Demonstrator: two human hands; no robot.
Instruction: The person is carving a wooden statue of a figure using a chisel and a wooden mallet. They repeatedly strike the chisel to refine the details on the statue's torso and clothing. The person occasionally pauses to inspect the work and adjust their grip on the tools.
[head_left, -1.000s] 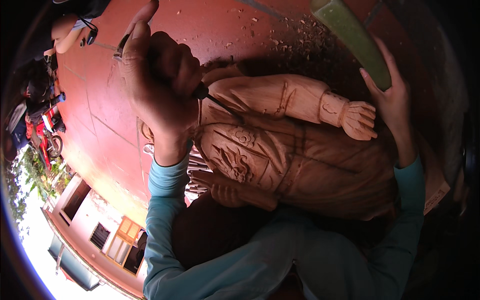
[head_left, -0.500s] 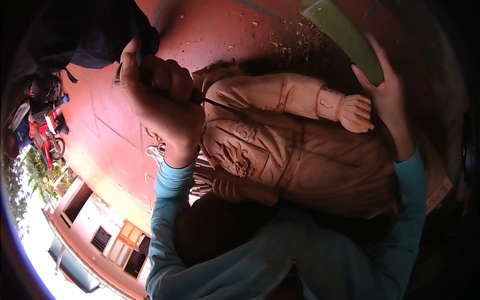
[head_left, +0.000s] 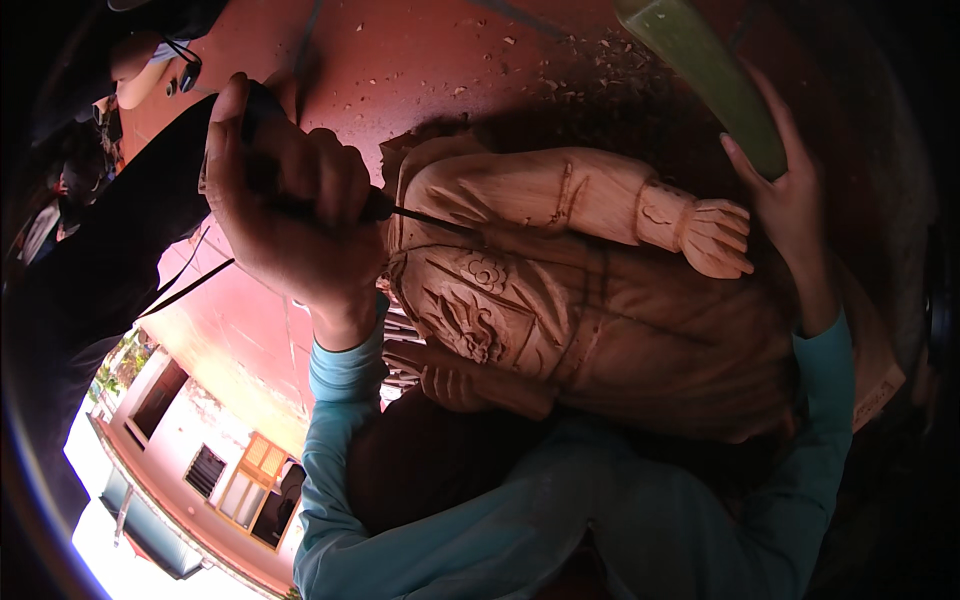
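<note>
A carved wooden statue (head_left: 640, 330) of a robed figure lies on its back in front of me, its head end to the left. My left hand (head_left: 300, 210) is wrapped round the dark handle of a carving chisel (head_left: 425, 216), thumb stretched up. The chisel's thin dark shaft points right, its tip at the fold between the statue's sleeve and chest. My right hand (head_left: 785, 205) grips the lower end of a long, rounded green club (head_left: 705, 75), raised beyond the statue's carved hand (head_left: 715, 238). The club's far end is cut off by the picture's upper edge.
Wood chips (head_left: 610, 65) are scattered over the red tiled floor (head_left: 400, 60) beyond the statue. A person in dark clothes (head_left: 110, 250) is close on the left. A bundle of long thin tools (head_left: 400, 335) lies beside my left forearm. A building (head_left: 190, 420) stands farther off.
The person in dark clothes has come further into view on the left, hiding the motorbike. My left hand and chisel have shifted slightly left; the club has moved slightly right and down.
</note>
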